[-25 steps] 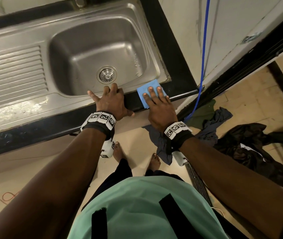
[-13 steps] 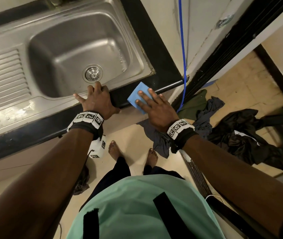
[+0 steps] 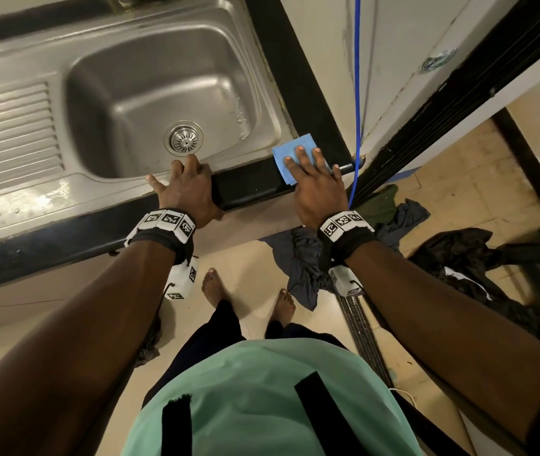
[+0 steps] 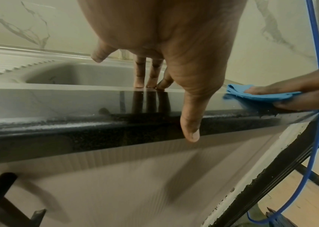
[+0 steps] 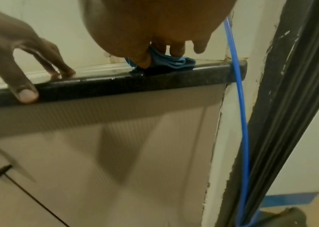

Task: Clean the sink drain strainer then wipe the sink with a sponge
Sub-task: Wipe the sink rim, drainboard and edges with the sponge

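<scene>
The steel sink has a round metal drain strainer seated in its floor. My left hand rests open on the sink's front rim and the black counter edge, just in front of the strainer; its thumb hangs over the edge. A thin blue sponge lies on the counter's front right corner. My right hand lies flat on it, straight fingers pressing it down. The sponge shows under the right hand's fingers, with the thumb at its side.
A ribbed draining board lies left of the basin. A blue cable hangs down the wall at the counter's right end. Dark clothes lie on the floor to the right, beside my bare feet.
The head view has swung left then back right. Both hands stay where they were, the left on the sink's front rim and the right flat on the blue sponge.
</scene>
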`<state>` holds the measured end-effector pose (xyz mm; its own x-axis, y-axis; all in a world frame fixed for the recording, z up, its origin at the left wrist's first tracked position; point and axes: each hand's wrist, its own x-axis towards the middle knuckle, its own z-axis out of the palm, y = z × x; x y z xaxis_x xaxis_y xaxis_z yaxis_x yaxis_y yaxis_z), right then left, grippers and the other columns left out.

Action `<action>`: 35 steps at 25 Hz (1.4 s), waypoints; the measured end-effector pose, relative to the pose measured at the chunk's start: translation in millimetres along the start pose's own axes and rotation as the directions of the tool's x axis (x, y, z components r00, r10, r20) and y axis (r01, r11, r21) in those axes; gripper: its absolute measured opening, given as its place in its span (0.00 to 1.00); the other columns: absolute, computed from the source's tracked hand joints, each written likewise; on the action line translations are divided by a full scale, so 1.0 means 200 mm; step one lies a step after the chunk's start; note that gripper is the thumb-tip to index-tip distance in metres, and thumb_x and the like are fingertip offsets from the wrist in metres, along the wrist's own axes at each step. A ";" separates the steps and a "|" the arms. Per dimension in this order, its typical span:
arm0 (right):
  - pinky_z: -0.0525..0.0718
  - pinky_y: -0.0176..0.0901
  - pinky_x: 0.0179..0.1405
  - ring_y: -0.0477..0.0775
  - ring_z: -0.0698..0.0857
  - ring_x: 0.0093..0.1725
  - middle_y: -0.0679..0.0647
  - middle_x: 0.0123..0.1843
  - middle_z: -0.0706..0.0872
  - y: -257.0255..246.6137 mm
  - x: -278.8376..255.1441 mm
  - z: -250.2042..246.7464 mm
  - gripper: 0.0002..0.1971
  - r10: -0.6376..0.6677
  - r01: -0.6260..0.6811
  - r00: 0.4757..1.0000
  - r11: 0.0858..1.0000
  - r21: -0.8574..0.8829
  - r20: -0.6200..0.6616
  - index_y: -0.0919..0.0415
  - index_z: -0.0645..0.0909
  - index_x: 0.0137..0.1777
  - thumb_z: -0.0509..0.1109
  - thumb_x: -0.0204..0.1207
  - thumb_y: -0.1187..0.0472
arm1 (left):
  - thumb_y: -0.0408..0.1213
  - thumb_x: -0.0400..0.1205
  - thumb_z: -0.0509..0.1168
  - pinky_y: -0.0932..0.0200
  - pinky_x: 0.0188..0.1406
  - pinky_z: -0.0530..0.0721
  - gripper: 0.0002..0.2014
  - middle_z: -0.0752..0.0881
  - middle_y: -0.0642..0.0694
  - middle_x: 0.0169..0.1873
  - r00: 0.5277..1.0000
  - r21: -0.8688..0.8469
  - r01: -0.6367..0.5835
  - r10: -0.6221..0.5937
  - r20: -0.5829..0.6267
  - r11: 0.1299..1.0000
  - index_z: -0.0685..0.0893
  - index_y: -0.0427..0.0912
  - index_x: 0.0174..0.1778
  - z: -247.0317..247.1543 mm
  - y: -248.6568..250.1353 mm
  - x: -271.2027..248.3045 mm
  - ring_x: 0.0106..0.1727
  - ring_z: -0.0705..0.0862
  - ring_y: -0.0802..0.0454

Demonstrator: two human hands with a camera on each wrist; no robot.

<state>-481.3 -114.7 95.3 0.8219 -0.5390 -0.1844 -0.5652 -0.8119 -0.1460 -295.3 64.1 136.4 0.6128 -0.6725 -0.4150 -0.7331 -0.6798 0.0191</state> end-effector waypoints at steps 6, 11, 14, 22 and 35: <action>0.58 0.76 0.80 0.66 0.48 0.88 0.52 0.89 0.54 -0.15 0.16 -0.05 0.34 -0.034 0.028 0.996 0.996 0.082 0.078 0.49 0.58 0.86 0.61 0.79 0.60 | 0.60 0.65 0.84 0.07 0.69 0.63 0.48 0.68 0.42 0.73 1.000 -0.015 0.017 -0.017 -0.015 1.000 0.74 0.44 0.78 0.02 0.01 -0.01 0.78 0.66 0.35; 0.58 0.76 0.80 0.65 0.48 0.88 0.50 0.89 0.53 -0.40 0.15 -0.03 0.33 -0.169 0.154 0.977 0.981 0.122 0.128 0.48 0.59 0.85 0.59 0.79 0.61 | 0.57 0.65 0.85 0.14 0.71 0.70 0.48 0.69 0.43 0.72 0.999 -0.051 0.027 -0.029 -0.037 0.998 0.74 0.42 0.78 0.03 0.01 -0.02 0.76 0.69 0.37; 0.57 0.75 0.81 0.63 0.48 0.88 0.49 0.89 0.54 -0.50 0.20 -0.05 0.34 -0.240 0.215 0.959 0.963 0.164 0.152 0.47 0.60 0.85 0.61 0.79 0.61 | 0.59 0.62 0.85 0.17 0.72 0.71 0.50 0.71 0.43 0.70 0.999 -0.072 0.020 -0.023 -0.042 0.997 0.75 0.42 0.77 0.04 -0.01 -0.01 0.76 0.70 0.38; 0.49 0.84 0.77 0.56 0.61 0.84 0.44 0.82 0.69 -0.64 0.35 -0.16 0.26 -0.223 0.206 0.950 0.974 0.100 0.219 0.41 0.69 0.79 0.58 0.80 0.51 | 0.62 0.64 0.84 0.21 0.79 0.67 0.55 0.71 0.38 0.73 1.000 -0.043 -0.023 0.022 -0.013 0.999 0.70 0.39 0.82 0.01 -0.03 0.00 0.79 0.69 0.35; 0.43 0.82 0.79 0.64 0.57 0.86 0.56 0.82 0.71 -0.26 0.36 -0.17 0.30 -0.156 0.178 0.980 0.962 -0.206 0.121 0.58 0.69 0.79 0.59 0.76 0.52 | 0.64 0.67 0.80 0.20 0.76 0.70 0.47 0.70 0.41 0.71 0.999 0.009 -0.030 0.030 -0.028 1.000 0.76 0.38 0.76 0.05 -0.05 -0.01 0.75 0.71 0.38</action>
<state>-391.2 -118.9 122.2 0.8853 -0.3747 -0.2753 -0.3826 -0.9235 0.0267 -292.4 75.2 128.9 0.5986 -0.7006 -0.3884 -0.7536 -0.6569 0.0234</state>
